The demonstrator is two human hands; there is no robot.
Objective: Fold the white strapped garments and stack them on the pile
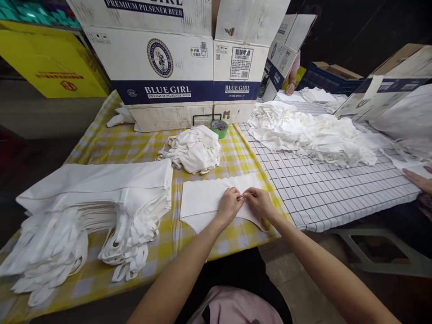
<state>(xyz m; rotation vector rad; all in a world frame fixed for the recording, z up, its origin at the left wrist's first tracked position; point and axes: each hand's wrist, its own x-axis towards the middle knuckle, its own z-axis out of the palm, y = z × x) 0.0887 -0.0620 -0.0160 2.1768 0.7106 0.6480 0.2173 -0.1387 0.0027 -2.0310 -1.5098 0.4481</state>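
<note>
A flat white garment [202,198] with a wavy far edge and curved near edges lies on the table in front of me. My left hand [230,203] pinches its near edge around the middle, thumb and fingers together. Close against it, my right hand [259,202] pinches the same edge, and the fingertips of both hands nearly meet. A thin bit of fabric shows between them; its details are too small to make out. To the left lies a thick stack of white garments [101,180], their thin straps [124,243] hanging in loops toward me.
A crumpled white garment pile [194,148] and a green tape roll [219,128] sit before a large Blue Girl beer carton [182,58]. Right, a grid-patterned cloth [303,189] bears heaped white fabric [313,135]. Other people's hands [418,180] show at right and behind. A stool [388,252] stands below.
</note>
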